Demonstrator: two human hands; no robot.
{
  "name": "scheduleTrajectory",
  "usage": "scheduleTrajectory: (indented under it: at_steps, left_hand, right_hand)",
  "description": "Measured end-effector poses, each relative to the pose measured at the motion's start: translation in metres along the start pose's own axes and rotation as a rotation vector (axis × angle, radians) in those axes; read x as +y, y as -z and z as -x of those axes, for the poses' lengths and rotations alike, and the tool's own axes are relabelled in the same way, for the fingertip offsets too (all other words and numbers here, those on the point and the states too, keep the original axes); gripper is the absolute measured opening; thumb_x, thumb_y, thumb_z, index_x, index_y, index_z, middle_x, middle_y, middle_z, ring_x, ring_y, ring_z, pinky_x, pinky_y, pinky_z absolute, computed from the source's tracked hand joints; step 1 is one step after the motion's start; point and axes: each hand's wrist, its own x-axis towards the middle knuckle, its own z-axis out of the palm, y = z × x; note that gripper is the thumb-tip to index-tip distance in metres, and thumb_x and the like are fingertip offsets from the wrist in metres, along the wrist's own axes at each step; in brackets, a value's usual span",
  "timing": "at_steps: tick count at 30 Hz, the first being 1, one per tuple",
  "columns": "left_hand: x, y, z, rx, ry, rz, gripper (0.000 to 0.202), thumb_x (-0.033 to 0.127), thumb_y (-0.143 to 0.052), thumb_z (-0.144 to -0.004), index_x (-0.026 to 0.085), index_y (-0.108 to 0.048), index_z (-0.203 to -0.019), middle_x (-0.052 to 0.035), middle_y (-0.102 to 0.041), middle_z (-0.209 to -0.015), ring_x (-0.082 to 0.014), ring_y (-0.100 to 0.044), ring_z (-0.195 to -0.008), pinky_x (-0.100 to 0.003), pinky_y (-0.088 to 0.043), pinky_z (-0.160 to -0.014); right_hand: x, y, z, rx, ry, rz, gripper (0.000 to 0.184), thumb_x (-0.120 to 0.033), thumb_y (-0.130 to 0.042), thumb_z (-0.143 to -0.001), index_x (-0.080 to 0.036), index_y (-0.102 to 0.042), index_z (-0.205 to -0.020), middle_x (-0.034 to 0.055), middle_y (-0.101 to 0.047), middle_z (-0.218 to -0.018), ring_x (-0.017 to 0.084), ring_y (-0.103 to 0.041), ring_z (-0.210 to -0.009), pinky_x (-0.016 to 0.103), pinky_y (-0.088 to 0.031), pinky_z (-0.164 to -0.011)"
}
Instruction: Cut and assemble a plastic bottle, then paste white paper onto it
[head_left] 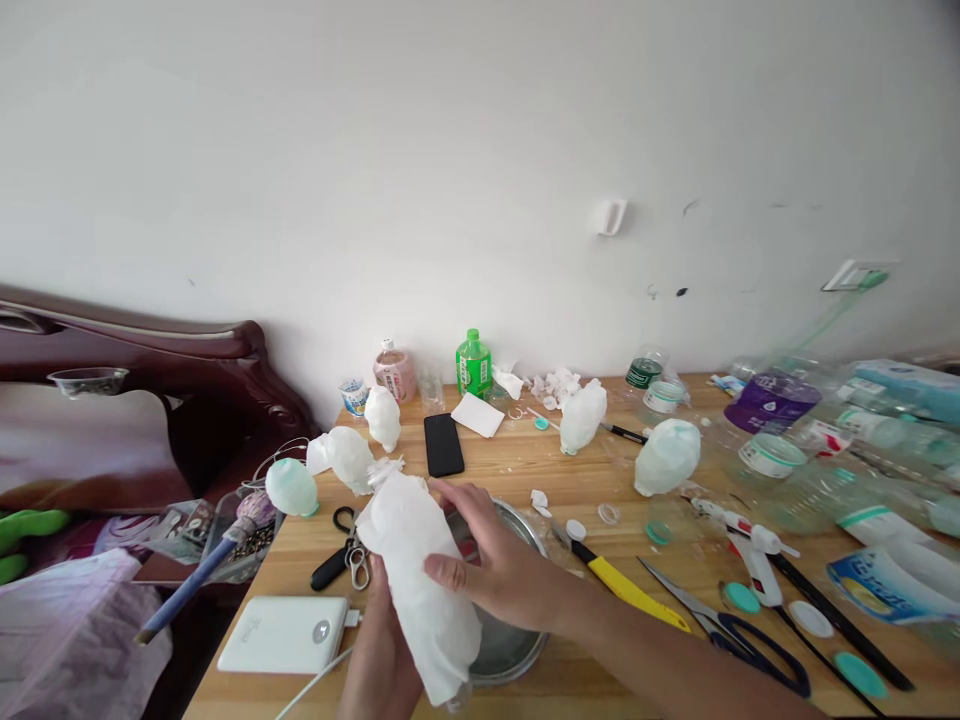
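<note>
My left hand (382,650) grips the lower part of a bottle wrapped in white tissue paper (420,560), holding it tilted over a metal bowl (517,640). My right hand (495,565) lies on the wrapping's right side, fingers pressed against the paper. Several other tissue-covered bottles (581,415) stand further back on the wooden table (525,470).
Black scissors (341,560) and a white power bank (285,632) lie to the left. A yellow utility knife (626,590), blue-handled scissors (739,635), a glue gun (750,550) and clear plastic bottles (795,480) fill the right. A black phone (443,444) and a green bottle (473,362) sit behind.
</note>
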Motion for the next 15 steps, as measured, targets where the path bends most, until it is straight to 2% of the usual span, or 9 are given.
scheduleTrajectory:
  at_steps: [3, 5, 7, 9, 10, 13, 15]
  left_hand:
    - [0.011, 0.004, -0.001, 0.091, 0.123, 0.033, 0.055, 0.055, -0.053, -0.091, 0.019, -0.064, -0.131, -0.0144, -0.078, -0.104, -0.0316, -0.074, -0.091, -0.052, -0.049, -0.102]
    - [0.017, 0.003, -0.002, 0.14, 0.105, 0.03, 0.06, 0.055, -0.054, -0.091, 0.018, -0.058, -0.138, -0.0151, -0.077, -0.103, -0.0308, -0.074, -0.079, -0.057, -0.051, -0.097]
    - [0.022, -0.001, -0.003, 0.207, 0.048, 0.009, 0.062, 0.053, -0.053, -0.092, 0.02, -0.05, -0.144, -0.0137, -0.078, -0.1, -0.0298, -0.074, -0.073, -0.06, -0.053, -0.094]
    - [0.023, -0.001, -0.004, 0.266, -0.003, -0.017, 0.063, 0.056, -0.054, -0.091, 0.024, -0.049, -0.145, -0.0125, -0.078, -0.098, -0.0297, -0.074, -0.072, -0.061, -0.053, -0.092]
    - [0.023, 0.001, -0.005, 0.272, -0.026, -0.024, 0.064, 0.059, -0.054, -0.09, 0.025, -0.05, -0.144, -0.0129, -0.078, -0.1, -0.0302, -0.074, -0.074, -0.061, -0.053, -0.092]
    - [0.025, 0.017, -0.007, 0.244, -0.063, -0.012, 0.07, 0.067, -0.052, -0.086, 0.023, -0.056, -0.14, -0.017, -0.077, -0.107, -0.0336, -0.075, -0.086, -0.06, -0.053, -0.094]
    - [0.029, 0.032, -0.009, 0.234, -0.072, 0.006, 0.07, 0.065, -0.05, -0.088, 0.019, -0.055, -0.14, -0.019, -0.076, -0.111, -0.0349, -0.074, -0.094, -0.058, -0.053, -0.097]
  right_hand:
    - [0.016, 0.029, -0.025, 0.101, -0.014, 0.259, 0.064, -0.054, -0.051, -0.096, -0.028, -0.032, -0.151, 0.0079, -0.051, -0.139, 0.021, -0.053, -0.125, 0.035, -0.047, -0.102]
    - [0.038, 0.058, -0.055, 0.252, -0.039, 0.622, 0.047, -0.046, -0.036, -0.104, -0.026, -0.038, -0.146, 0.006, -0.061, -0.127, 0.016, -0.061, -0.115, 0.031, -0.049, -0.098]
    - [0.067, 0.086, -0.086, 0.299, -0.112, 0.763, 0.041, -0.035, -0.041, -0.104, -0.015, -0.048, -0.139, 0.0127, -0.063, -0.122, 0.021, -0.06, -0.114, 0.037, -0.048, -0.099]
    - [0.098, 0.107, -0.112, 0.279, -0.165, 0.874, 0.033, -0.031, -0.052, -0.099, -0.011, -0.058, -0.126, 0.0155, -0.064, -0.121, 0.025, -0.06, -0.115, 0.045, -0.048, -0.1]
    - [0.113, 0.113, -0.121, 0.248, -0.175, 0.925, 0.031, -0.031, -0.058, -0.097, -0.013, -0.06, -0.122, 0.0121, -0.063, -0.123, 0.025, -0.061, -0.114, 0.048, -0.048, -0.099]
    - [0.149, 0.121, -0.137, 0.136, -0.15, 1.048, 0.032, -0.033, -0.063, -0.094, -0.017, -0.062, -0.121, 0.0093, -0.06, -0.13, 0.026, -0.059, -0.117, 0.051, -0.049, -0.1]
    - [0.163, 0.123, -0.144, 0.071, -0.126, 1.099, 0.031, -0.033, -0.063, -0.094, -0.017, -0.062, -0.121, 0.0094, -0.06, -0.13, 0.026, -0.059, -0.118, 0.051, -0.049, -0.1]
